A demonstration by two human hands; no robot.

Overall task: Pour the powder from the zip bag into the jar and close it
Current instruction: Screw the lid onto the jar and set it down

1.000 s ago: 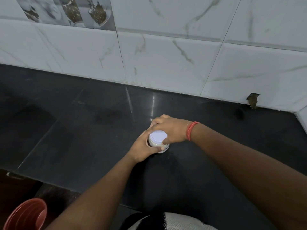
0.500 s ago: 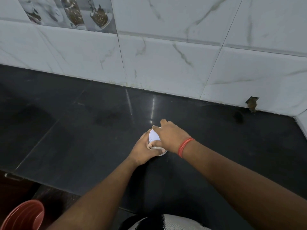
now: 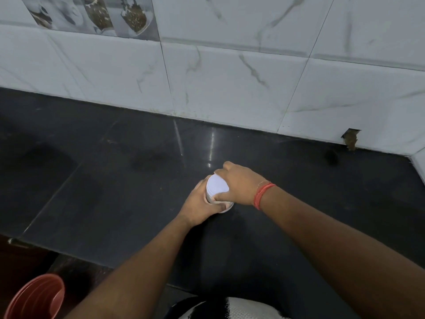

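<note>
Jar [image 3: 224, 207] stands on the dark table [image 3: 115, 180], mid-frame, betw. both hands. Left hand [image 3: 199, 207] wraps the jar's body from the left, thumb across the front, gripping it. Right hand [image 3: 239, 186] sits on top w/ fingers curled round the white lid [image 3: 217, 185], gripping that. Lid is on the jar mouth. Red thread band [image 3: 263, 195] on right wrist. Red bucket [image 3: 34, 298] bottom left, well apart.

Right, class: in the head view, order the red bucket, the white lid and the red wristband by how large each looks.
1. red bucket, cut off by the frame and nearer the camera, so true size is unsure
2. white lid
3. red wristband
</note>
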